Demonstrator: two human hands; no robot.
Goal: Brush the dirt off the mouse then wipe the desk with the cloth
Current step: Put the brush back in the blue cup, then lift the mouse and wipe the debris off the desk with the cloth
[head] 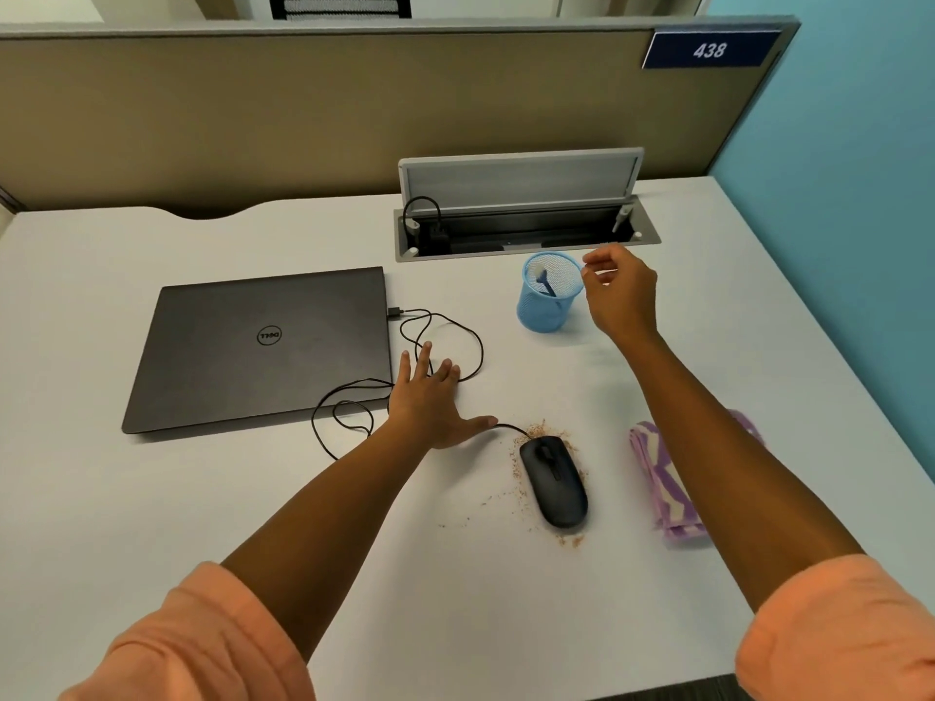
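We note the left hand (430, 402) flat, fingers spread on the white worktop (152, 498). Right hand (620, 290), loosely curled and empty, beside the blue mesh cup (546, 311). Black corded mouse (554, 480) amid brown crumbs (518, 475); folded purple-white cloth (663, 488) just right.

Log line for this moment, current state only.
stage: reaching for brush | right hand: open beside blue cup | left hand: flat on desk | mouse: dirt around | cloth: untouched

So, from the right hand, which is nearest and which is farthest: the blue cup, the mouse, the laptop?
Measured from the right hand in the head view:
1. Blue cup: just to its left, almost touching the fingers.
2. Mouse: nearer the person, in the scattered dirt.
3. Laptop: far left of the desk, beyond the left hand.
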